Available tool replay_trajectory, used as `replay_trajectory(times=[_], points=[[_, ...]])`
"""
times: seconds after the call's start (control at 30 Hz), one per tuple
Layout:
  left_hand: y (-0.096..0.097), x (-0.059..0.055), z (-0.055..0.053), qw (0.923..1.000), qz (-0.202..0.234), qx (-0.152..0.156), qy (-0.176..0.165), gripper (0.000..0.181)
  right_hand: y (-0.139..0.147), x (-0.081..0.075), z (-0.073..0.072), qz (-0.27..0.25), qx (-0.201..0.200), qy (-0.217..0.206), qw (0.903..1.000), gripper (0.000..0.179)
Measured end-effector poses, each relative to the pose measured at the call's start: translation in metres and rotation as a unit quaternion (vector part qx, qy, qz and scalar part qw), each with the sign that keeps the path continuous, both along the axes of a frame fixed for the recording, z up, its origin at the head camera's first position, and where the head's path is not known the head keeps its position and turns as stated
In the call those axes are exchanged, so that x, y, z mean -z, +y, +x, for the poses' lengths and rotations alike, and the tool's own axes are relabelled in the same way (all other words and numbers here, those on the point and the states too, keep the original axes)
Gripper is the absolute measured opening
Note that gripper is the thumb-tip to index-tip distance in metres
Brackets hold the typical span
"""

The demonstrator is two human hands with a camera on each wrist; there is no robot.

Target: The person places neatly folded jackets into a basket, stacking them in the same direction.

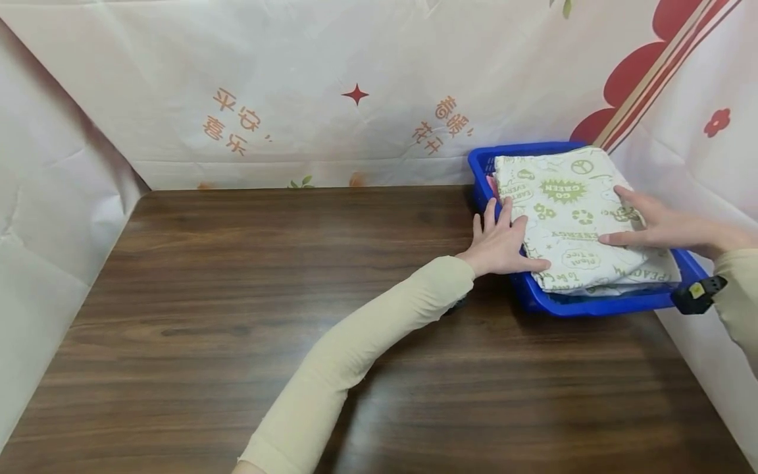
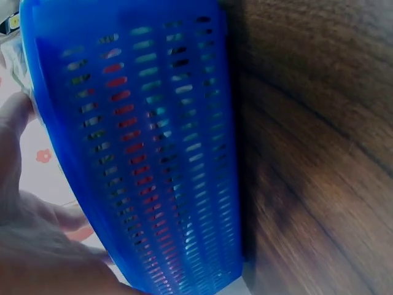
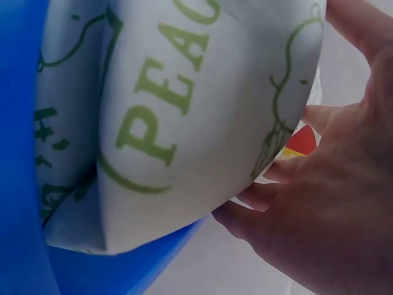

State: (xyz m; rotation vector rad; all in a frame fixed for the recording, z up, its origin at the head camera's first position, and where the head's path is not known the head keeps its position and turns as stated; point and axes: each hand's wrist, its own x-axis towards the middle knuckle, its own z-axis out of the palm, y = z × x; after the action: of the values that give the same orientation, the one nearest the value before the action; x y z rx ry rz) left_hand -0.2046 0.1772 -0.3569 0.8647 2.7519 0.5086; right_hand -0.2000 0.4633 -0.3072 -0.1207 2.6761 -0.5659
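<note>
A folded white cloth (image 1: 571, 217) with green print lies on top in a blue plastic basket (image 1: 610, 307) at the table's back right. My left hand (image 1: 496, 247) is spread at the basket's left side, its thumb over the cloth's near left corner. On the opposite side my right hand (image 1: 669, 227) rests on the cloth's right edge, fingers extended. The right wrist view shows layered folds of the cloth (image 3: 166, 123) beside that hand (image 3: 331, 166). Through the slots of the basket wall (image 2: 153, 123), red and pale things show; the cloth mostly hides them from above.
A brown wood-grain table (image 1: 237, 296) spreads to the left and front of the basket. White printed sheets (image 1: 355, 39) hang behind and at both sides, close to the basket's back and right. A black wrist camera (image 1: 697, 296) sits by the basket's front right corner.
</note>
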Motion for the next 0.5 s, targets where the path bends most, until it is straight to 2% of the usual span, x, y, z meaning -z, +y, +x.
replay_trajectory(times=[0.17,0.33,0.5], points=[[-0.001,-0.001,-0.006,0.9998,-0.004,0.006,-0.017,0.087,0.002,0.002,-0.007,0.0,-0.025,-0.004,0.9997,0.105],[-0.001,-0.002,-0.012,0.9998,-0.009,0.003,-0.016,0.088,0.006,0.007,-0.024,0.009,-0.032,0.003,0.9994,0.103],[0.003,-0.007,-0.015,0.9987,-0.042,-0.001,-0.027,0.093,-0.002,0.007,-0.044,0.011,-0.061,0.027,0.9977,0.1]])
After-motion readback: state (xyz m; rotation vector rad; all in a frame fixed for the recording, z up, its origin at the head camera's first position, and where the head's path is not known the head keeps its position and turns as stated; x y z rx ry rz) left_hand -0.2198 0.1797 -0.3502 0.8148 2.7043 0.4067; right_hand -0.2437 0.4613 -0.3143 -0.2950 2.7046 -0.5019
